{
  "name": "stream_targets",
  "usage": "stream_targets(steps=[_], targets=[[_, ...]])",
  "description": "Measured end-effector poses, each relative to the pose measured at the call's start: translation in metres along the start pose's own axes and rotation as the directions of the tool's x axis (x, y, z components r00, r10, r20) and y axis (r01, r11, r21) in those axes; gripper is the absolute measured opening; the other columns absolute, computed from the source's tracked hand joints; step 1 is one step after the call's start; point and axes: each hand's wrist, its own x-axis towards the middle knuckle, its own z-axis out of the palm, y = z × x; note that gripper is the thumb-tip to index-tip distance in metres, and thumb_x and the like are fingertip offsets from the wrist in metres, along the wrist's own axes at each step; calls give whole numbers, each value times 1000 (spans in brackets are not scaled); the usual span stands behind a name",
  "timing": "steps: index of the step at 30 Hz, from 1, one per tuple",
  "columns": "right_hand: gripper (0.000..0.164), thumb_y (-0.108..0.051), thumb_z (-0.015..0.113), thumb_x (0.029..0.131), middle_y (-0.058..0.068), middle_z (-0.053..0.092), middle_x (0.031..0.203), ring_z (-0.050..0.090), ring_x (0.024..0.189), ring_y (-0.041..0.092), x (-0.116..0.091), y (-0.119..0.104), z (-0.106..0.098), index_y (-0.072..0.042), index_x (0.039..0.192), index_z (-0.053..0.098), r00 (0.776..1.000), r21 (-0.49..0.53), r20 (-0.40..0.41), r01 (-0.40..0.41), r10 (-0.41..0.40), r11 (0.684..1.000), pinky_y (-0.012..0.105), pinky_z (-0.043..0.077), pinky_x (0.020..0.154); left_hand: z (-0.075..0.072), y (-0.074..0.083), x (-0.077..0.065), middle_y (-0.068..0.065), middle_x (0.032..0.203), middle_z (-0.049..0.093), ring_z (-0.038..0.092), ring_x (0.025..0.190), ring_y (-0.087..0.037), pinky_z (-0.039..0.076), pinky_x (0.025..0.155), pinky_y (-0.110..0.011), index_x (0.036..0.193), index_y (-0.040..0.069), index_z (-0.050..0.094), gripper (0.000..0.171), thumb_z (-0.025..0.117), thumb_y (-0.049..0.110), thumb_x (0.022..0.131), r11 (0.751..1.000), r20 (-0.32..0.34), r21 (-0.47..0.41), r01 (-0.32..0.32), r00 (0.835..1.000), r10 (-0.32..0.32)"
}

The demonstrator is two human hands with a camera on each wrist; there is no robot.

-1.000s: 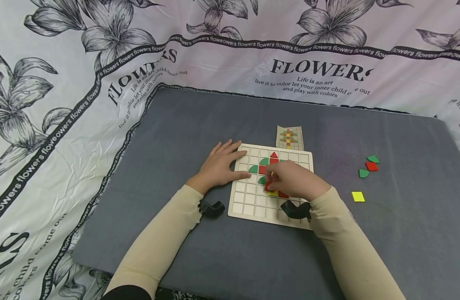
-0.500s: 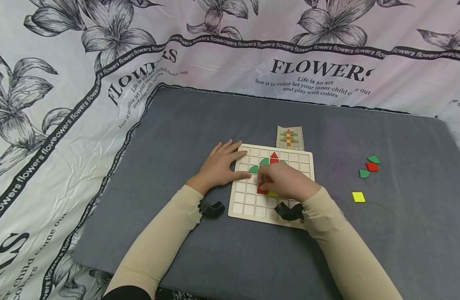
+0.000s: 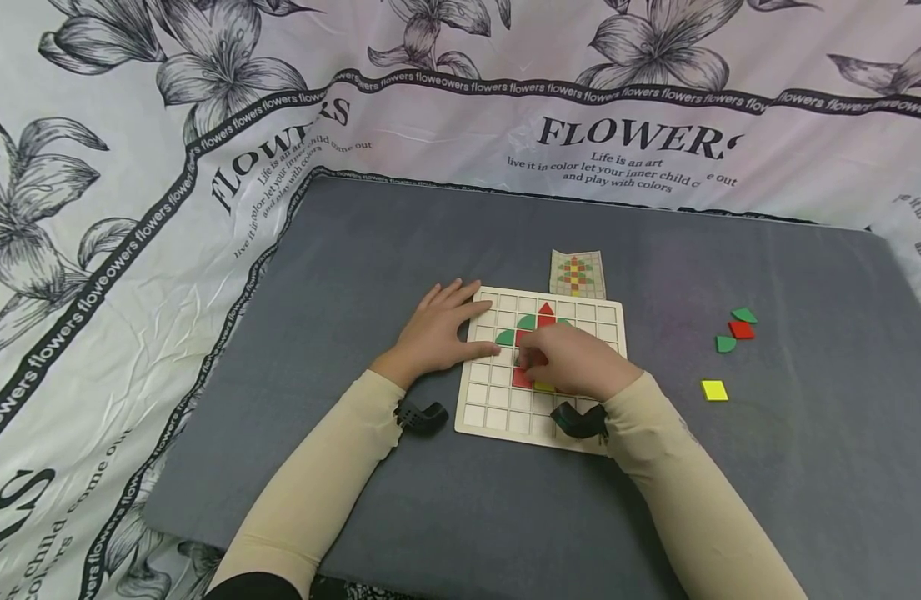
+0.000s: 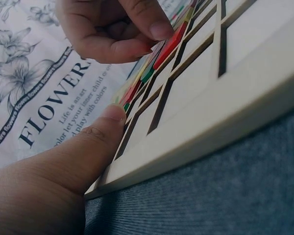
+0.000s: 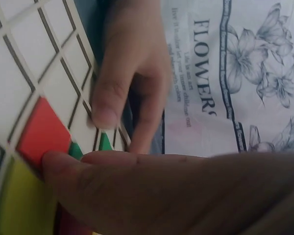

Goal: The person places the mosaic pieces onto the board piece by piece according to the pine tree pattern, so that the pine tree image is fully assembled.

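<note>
My left hand (image 3: pixel 437 333) lies spread at the left edge of the pale gridded board (image 3: pixel 486 417), its thumb on the rim. Over the board's middle, my right hand (image 3: pixel 576 360) has curled fingers at a red square tile (image 3: pixel 522 378). That tile lies in a grid cell beside a yellow tile (image 5: pixel 27 196). The right thumb touches the red tile's corner in the right wrist view, and the index fingertip is at its edge in the left wrist view. Green rounded tiles (image 3: pixel 505 337) and a red triangle (image 3: pixel 546 309) sit higher up; the right hand hides other tiles.
A pattern card (image 3: pixel 578 275) lies behind the board. To the right on the grey table (image 3: pixel 805 467) are a yellow square (image 3: pixel 714 391), a loose red tile (image 3: pixel 741 331) and two green pieces (image 3: pixel 726 344). Flower-printed cloth (image 3: pixel 445 125) hangs behind.
My right hand has moved left with the red tile, which was tilted and now lies flat in a cell left of the yellow one. The left hand has stayed on the board's edge.
</note>
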Motion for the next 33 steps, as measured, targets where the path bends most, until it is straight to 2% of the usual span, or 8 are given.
stream_targets(steps=[8, 13, 15, 22, 27, 33], targets=[[5, -11, 80, 93, -4, 69, 81, 60, 73, 16, -11, 17, -16, -14, 90, 77, 998, 16, -43, -46, 47, 999, 34, 53, 69, -1, 1, 0, 1, 174, 26, 13, 163, -24, -2, 133, -43, 161, 25, 48, 85, 67, 71, 92, 1000, -1, -6, 6, 1000, -6], [1, -13, 80, 93, 0, 71, 87, 61, 79, 19, -22, 29, -29, -14, 94, 78, 994, 33, -70, -86, 88, 996, 34, 53, 68, -1, 2, 0, 0, 174, 26, 13, 163, -24, -2, 134, -43, 160, 24, 48, 85, 69, 70, 91, 1000, -4, -14, 3, 1000, -3], [5, -14, 78, 94, 3, 70, 90, 61, 79, 20, -27, 33, -35, -12, 98, 79, 990, 50, -75, -119, 123, 992, 34, 52, 65, -1, 2, 1, 0, 174, 26, 13, 163, -24, -1, 134, -43, 160, 24, 48, 85, 69, 70, 91, 1000, -3, -14, 3, 1000, -3], [16, -17, 76, 95, 10, 69, 94, 60, 78, 23, -45, 51, -52, -7, 108, 75, 963, 54, -108, -241, 245, 969, 35, 50, 62, -1, 2, 0, 0, 174, 27, 14, 163, -25, -1, 134, -43, 160, 24, 48, 85, 69, 69, 91, 1000, -5, -13, 2, 1000, -2], [24, -17, 75, 96, 14, 69, 98, 60, 82, 27, -58, 64, -63, -3, 115, 74, 945, 52, -145, -290, 294, 956, 36, 51, 64, -1, 2, -1, 0, 174, 27, 14, 163, -25, -1, 134, -44, 160, 24, 48, 85, 70, 69, 91, 1000, -7, -18, 2, 1000, -2], [30, -22, 73, 99, 21, 70, 108, 64, 87, 30, -78, 88, -75, -3, 122, 71, 917, 65, -205, -336, 342, 940, 40, 52, 68, -1, 3, -1, 0, 174, 27, 14, 163, -25, -1, 134, -44, 160, 23, 48, 86, 69, 70, 91, 1000, -8, -18, 3, 1000, -3]])
